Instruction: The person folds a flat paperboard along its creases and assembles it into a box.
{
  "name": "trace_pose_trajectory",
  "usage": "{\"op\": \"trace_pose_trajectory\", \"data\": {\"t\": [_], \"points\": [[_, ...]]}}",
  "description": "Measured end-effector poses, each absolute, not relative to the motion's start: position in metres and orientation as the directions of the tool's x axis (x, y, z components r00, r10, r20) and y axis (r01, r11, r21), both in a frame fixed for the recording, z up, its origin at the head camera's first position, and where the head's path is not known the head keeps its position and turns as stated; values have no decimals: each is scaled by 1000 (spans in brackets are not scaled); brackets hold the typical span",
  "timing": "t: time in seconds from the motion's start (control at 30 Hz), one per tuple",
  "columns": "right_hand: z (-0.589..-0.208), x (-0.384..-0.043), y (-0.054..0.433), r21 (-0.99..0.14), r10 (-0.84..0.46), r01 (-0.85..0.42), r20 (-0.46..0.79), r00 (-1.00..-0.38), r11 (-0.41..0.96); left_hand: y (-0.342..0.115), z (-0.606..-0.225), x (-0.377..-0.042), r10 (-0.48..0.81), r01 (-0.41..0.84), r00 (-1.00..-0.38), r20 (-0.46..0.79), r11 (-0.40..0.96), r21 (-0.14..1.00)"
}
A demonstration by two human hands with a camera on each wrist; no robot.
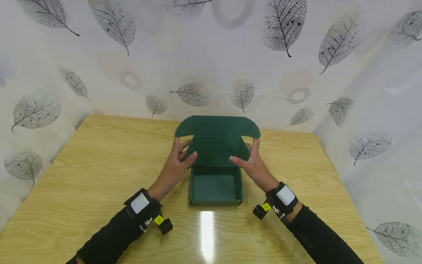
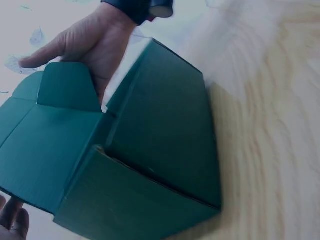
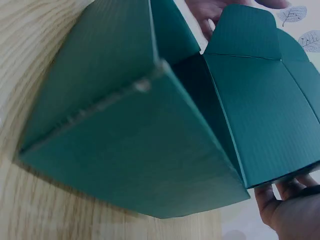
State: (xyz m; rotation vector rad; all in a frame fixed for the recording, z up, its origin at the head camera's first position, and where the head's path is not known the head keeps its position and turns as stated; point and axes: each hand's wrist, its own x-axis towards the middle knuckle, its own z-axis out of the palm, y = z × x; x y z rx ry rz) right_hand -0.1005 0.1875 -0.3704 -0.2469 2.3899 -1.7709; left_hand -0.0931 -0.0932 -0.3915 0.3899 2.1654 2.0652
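A dark green cardboard box stands on the table with its hinged lid raised. Its inside shows bare. The lid's front flap, with rounded ears, spreads across the top. My left hand holds the lid's left side, thumb in front and fingers partly hidden behind. My right hand holds the right side the same way, thumb pointing inward. In the right wrist view, right-hand fingers bend against the lid's edge, and a side flap sticks up near the left hand.
The box rests on a light wood-grain table. Behind and beside it hangs a pale curtain printed with leaves. Each wrist carries a strapped camera, the left one and the right one both near the tabletop.
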Motion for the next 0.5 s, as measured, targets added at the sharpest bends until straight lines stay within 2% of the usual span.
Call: {"op": "trace_pose_trajectory", "data": {"t": [0.2, 0.3, 0.5], "points": [[-373, -98, 177, -905, -296, -248, 146, -944, 345, -86, -390, -88, 334, 299, -917, 217, 217, 929], [-375, -97, 174, -858, -368, -335, 188, -910, 389, -84, -389, -86, 384, 395, -877, 287, 240, 887], [-376, -96, 175, -814, -417, -411, 233, -879, 411, -86, -389, -86, 379, 440, -866, 328, 263, 859]]}}
